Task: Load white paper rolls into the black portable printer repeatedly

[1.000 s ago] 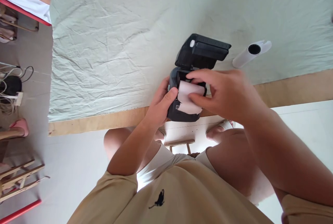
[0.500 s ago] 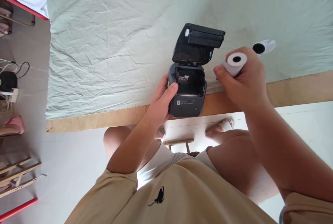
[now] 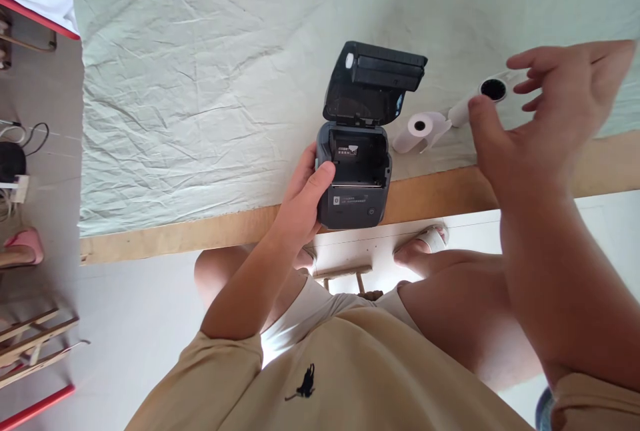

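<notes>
My left hand (image 3: 305, 194) grips the left side of a dark label printer (image 3: 353, 211), its thumb on the front edge of the open bay. The hinged lid (image 3: 373, 84) stands raised, and the paper bay holds no roll. Just right of the printer, a white paper roll (image 3: 413, 134) with a small black core stands on the cloth, its loose end curling out. Beside it is a second white roll (image 3: 463, 111) with a wider dark core. Over that second roll hovers my right hand (image 3: 540, 111), fingers spread and holding nothing; whether the thumb touches the roll I cannot tell.
A pale green wrinkled cloth (image 3: 200, 84) covers the table, leaving a bare wooden front edge (image 3: 185, 239). Part of another person shows at the top left. On the floor at left are cables, a black round object (image 3: 11, 161) and a wooden rack (image 3: 35, 341).
My right hand has let go of the small-core paper roll, which now stands beside the printer. That hand has moved right and opened over the other roll. My left hand still holds the printer.
</notes>
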Demonstrator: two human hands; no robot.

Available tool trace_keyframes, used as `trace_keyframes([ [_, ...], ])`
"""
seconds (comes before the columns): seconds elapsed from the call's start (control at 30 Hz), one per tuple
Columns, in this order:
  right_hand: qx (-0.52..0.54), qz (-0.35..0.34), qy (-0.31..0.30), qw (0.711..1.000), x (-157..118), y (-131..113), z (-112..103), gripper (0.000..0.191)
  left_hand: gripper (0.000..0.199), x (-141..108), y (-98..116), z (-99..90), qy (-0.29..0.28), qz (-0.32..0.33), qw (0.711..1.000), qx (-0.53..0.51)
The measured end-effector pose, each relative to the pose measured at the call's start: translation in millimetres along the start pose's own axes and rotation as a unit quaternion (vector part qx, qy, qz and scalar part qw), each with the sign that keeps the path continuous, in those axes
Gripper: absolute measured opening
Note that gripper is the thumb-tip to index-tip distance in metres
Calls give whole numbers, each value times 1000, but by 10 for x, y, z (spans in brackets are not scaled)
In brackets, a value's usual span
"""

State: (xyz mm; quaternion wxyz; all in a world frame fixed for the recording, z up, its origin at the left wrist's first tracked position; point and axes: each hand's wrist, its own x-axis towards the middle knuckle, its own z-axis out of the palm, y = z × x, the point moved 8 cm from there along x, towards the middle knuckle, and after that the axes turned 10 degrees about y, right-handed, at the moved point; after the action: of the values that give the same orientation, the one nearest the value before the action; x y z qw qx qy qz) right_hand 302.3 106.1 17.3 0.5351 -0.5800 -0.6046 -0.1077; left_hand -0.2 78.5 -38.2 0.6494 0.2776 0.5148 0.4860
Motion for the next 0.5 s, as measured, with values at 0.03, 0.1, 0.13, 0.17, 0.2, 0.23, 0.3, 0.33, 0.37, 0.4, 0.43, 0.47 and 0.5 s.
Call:
trace_keyframes([
  [0.03, -24, 15, -18, 999, 6, 127, 42, 46, 70, 1, 2, -2, 3, 1, 1000, -1],
  [0.1, -56, 33, -57, 996, 2, 299, 120, 56, 69, -1, 6, 0, 4, 2, 1000, -1],
  [0.13, -60, 34, -72, 995, -1, 329, 141, 58, 69, -4, 9, 0, 4, 3, 1000, 0],
  [0.17, -58, 31, -86, 994, -4, 327, 153, 57, 68, -7, 10, 1, 4, 4, 1000, 2],
  [0.2, -53, 28, -103, 993, -10, 305, 164, 56, 69, -9, 10, 0, 5, 3, 1000, 3],
  [0.23, -47, 25, -117, 992, -18, 267, 169, 55, 69, -10, 10, -3, 7, 3, 1000, 3],
  [0.3, -36, 22, -142, 989, -36, 188, 176, 53, 71, -10, 8, -13, 14, 0, 1000, 2],
  [0.33, -33, 22, -154, 987, -48, 159, 185, 54, 72, -9, 7, -16, 16, -2, 1000, 3],
  [0.37, -33, 25, -163, 986, -57, 144, 194, 55, 72, -7, 5, -18, 17, -3, 1000, 3],
  [0.4, -34, 31, -167, 985, -63, 145, 201, 53, 73, -5, 6, -18, 17, -3, 1000, 5],
  [0.43, -36, 39, -166, 985, -64, 159, 204, 51, 72, -4, 7, -16, 15, -3, 1000, 6],
  [0.47, -36, 52, -164, 984, -63, 181, 204, 50, 72, -2, 10, -14, 13, -1, 1000, 7],
  [0.5, -30, 69, -163, 984, -64, 210, 205, 51, 71, 0, 13, -12, 11, 1, 1000, 7],
])
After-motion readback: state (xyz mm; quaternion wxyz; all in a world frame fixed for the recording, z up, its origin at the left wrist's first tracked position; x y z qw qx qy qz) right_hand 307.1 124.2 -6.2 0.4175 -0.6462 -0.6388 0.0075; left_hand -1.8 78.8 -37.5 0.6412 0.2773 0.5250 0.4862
